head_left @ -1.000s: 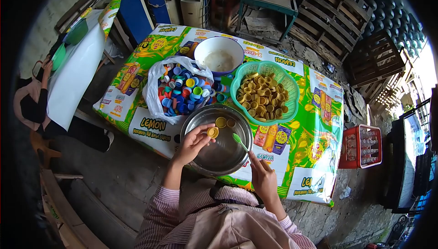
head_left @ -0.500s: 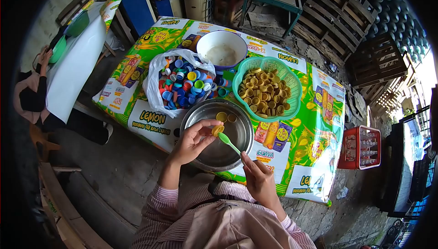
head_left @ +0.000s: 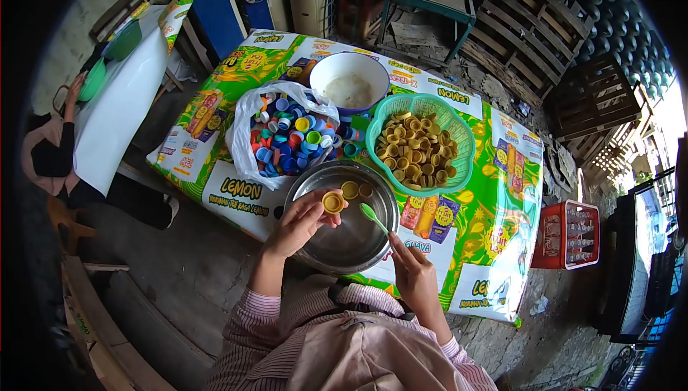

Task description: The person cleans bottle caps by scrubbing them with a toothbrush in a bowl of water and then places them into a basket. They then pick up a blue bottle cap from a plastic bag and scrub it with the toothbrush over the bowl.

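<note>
Between the fingers of my left hand point(head_left: 299, 222) is a yellow bottle cap point(head_left: 333, 202), its hollow side facing up toward me. My right hand point(head_left: 413, 269) grips a green toothbrush point(head_left: 374, 217) by its handle, the head pointing up and left, apart from the cap. Both hands are over a metal basin point(head_left: 344, 251). Inside it lie a yellow cap point(head_left: 350, 189) and a smaller one point(head_left: 366, 189). Right behind the basin stands a green plastic basket point(head_left: 460, 127) full of yellow-brown caps point(head_left: 416, 147).
A white plastic bag point(head_left: 242, 140) of multicoloured caps point(head_left: 290, 133) sits left of the basket. Behind it is a white enamel bowl point(head_left: 351, 68) with cloudy liquid. A red bottle crate point(head_left: 567, 235) stands on the floor at right. Another person point(head_left: 54, 144) is at a second table at far left.
The toothbrush has moved away from the cap, to the right. My left hand has turned the cap so its hollow side shows.
</note>
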{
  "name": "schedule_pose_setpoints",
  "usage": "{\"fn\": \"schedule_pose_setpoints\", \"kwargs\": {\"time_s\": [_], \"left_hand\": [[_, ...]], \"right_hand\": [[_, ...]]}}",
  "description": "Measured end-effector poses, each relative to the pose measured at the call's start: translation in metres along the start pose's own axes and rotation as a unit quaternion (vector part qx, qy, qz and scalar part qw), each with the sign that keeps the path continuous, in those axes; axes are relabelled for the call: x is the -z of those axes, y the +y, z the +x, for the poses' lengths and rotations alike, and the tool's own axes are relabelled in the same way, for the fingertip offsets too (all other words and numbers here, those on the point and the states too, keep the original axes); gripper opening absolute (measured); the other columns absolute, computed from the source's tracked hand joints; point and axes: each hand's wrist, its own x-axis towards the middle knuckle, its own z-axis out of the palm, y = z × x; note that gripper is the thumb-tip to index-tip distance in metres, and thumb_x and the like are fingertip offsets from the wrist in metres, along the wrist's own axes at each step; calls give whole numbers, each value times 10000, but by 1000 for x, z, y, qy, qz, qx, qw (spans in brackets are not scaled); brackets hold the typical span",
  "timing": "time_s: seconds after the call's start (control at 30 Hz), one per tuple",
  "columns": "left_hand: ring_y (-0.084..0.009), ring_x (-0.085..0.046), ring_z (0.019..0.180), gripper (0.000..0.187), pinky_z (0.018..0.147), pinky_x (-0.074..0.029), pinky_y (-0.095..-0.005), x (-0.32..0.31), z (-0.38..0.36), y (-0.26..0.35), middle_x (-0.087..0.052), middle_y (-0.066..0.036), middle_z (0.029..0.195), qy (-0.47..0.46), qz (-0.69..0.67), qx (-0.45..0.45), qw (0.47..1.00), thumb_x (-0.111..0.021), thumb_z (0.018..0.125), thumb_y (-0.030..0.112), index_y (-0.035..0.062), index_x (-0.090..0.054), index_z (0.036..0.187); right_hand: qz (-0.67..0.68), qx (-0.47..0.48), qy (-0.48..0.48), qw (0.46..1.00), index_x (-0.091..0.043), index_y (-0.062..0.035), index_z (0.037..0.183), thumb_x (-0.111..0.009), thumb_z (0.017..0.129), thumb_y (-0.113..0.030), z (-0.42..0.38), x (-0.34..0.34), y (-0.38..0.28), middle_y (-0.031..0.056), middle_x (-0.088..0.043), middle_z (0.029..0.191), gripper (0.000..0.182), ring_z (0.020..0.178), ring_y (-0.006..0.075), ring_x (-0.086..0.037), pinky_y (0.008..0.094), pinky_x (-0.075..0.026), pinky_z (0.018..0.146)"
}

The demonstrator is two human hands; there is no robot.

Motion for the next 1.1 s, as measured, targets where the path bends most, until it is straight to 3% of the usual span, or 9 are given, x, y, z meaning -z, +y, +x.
{"fn": "schedule_pose_setpoints", "kwargs": {"time_s": [0.53, 0.6, 0.67, 0.77, 0.83, 0.93, 0.97, 1.0, 1.1], "left_hand": [[-160, -549, 883, 417, 840, -434, -293, -19, 0, 22, -549, -130, 1075, -119, -85, -53, 988, -453, 954, 269, -35, -436, 1239], [-171, -572, 872, 335, 814, -452, -298, -18, 0, 14, -558, -110, 1035, -20, 110, -27, 993, -519, 924, 190, -15, -476, 1185], [-226, -603, 836, 274, 726, -496, -328, -9, 1, -11, -548, -94, 942, 27, 577, 1, 816, -612, 825, 94, 59, -539, 1087], [-217, -599, 824, 296, 711, -483, -321, -2, -7, -25, -552, -112, 950, 22, 600, 77, 796, -644, 782, 70, 30, -556, 1062], [-219, -601, 805, 288, 699, -483, -318, -17, -12, -13, -550, -106, 941, 49, 500, -55, 863, -652, 774, 71, 32, -557, 1043], [-203, -595, 764, 284, 690, -482, -299, -6, -10, -26, -551, -88, 944, 33, 531, -46, 846, -658, 766, 63, 29, -561, 1031], [-169, -577, 728, 287, 678, -475, -273, 6, -17, -36, -549, -66, 932, -9, 610, 80, 788, -664, 762, 53, 28, -563, 1030], [-169, -577, 728, 287, 678, -475, -273, 0, -15, -31, -549, -66, 932, -11, 610, 76, 789, -664, 762, 53, 28, -563, 1030], [-176, -581, 720, 280, 661, -472, -307, -12, -9, -13, -575, -73, 934, -3, 510, 34, 860, -647, 806, 133, 37, -551, 1051]], "right_hand": [[-13, 60, 51, 997, -512, -186, 1272, -604, 794, -12, -8, 10, -5, 52, -559, 730, 517, 537, 221, -549, 361, -441, 458], [-14, 58, 44, 997, -504, -190, 1278, -597, 799, -19, -8, 0, 3, 51, -560, 731, 517, 535, 222, -550, 362, -443, 453], [-117, -3, -59, 991, -482, -201, 1296, -580, 813, -42, -10, -10, 15, 49, -567, 750, 518, 528, 225, -557, 361, -455, 436], [-139, -42, -103, 984, -511, -162, 1262, -580, 811, -25, -14, -7, 17, 69, -568, 761, 476, 553, 244, -562, 373, -463, 483], [-68, 32, 7, 997, -513, -173, 1261, -571, 828, -60, -21, 3, 11, 60, -572, 759, 452, 539, 236, -562, 369, -463, 472], [-32, 60, 47, 997, -511, -183, 1265, -569, 836, -82, -23, -7, 22, 52, -576, 756, 445, 537, 223, -567, 365, -462, 459], [-113, 4, -27, 993, -509, -183, 1267, -580, 830, -76, -20, -11, 22, 51, -575, 749, 455, 547, 220, -572, 358, -459, 453], [-179, 0, -102, 979, -473, -186, 1300, -579, 804, -62, -18, -9, 22, 48, -579, 776, 522, 517, 226, -583, 354, -462, 426], [-66, 18, 5, 998, -475, -185, 1293, -571, 826, -81, -25, -7, 16, 54, -576, 763, 488, 518, 238, -579, 366, -467, 439]]}}
